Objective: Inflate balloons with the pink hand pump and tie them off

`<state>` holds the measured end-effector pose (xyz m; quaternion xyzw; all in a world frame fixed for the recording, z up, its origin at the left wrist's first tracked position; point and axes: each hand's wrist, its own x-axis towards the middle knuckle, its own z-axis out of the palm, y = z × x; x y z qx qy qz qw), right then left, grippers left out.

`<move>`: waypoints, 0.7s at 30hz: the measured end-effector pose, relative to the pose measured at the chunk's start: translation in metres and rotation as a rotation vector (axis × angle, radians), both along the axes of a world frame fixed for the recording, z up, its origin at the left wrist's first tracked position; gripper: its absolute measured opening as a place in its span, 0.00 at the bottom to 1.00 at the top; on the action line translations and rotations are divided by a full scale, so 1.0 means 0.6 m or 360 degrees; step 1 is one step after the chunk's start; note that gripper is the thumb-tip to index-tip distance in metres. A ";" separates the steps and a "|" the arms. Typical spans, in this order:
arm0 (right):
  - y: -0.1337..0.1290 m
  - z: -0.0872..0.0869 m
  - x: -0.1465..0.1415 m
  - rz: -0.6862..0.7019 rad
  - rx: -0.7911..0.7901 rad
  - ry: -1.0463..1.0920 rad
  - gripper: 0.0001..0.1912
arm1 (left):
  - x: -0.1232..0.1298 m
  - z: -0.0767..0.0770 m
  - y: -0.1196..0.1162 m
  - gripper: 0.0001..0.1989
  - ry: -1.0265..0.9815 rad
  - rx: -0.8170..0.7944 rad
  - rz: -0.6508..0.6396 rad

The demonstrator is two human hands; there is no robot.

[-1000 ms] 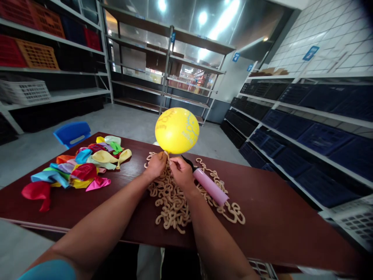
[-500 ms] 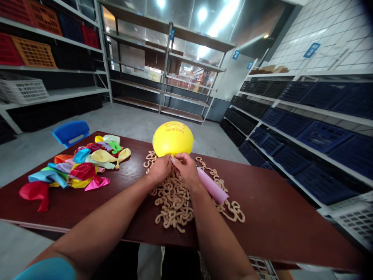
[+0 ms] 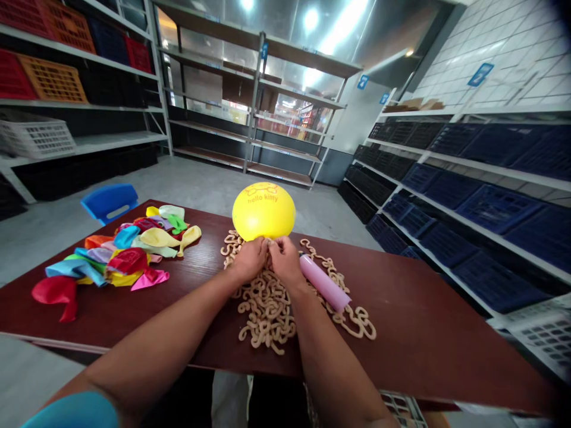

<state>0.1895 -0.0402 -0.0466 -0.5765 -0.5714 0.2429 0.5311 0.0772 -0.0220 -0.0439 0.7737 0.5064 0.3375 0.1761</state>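
An inflated yellow balloon with red print stands over the far part of the table. Both hands meet at its lower end. My left hand has its fingers pinched at the balloon's neck, and my right hand is closed against it from the other side. The neck itself is mostly hidden by the fingertips. Beneath and in front of the hands lies a heap of tan, curly strings. A pink cylinder rests on more of these strings, just right of my right hand.
Uninflated balloons in many colours lie on the left of the dark red table. A blue chair stands behind its left end. Shelves with crates line the right side, others the left and back.
The yellow balloon has turned a little, its print now further left. My right hand's fingers have curled in closer to my left hand at the neck.
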 end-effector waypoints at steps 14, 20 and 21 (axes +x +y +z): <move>-0.005 0.012 0.004 0.0124 0.0227 -0.0010 0.12 | -0.005 -0.006 0.012 0.16 -0.0358 -0.0058 -0.0121; 0.001 0.010 0.015 0.0246 0.0059 0.0251 0.12 | -0.007 -0.005 0.014 0.15 -0.0340 -0.0098 -0.0089; 0.002 0.010 0.016 0.0243 0.0061 0.0258 0.11 | -0.007 -0.006 0.014 0.15 -0.0331 -0.0091 -0.0092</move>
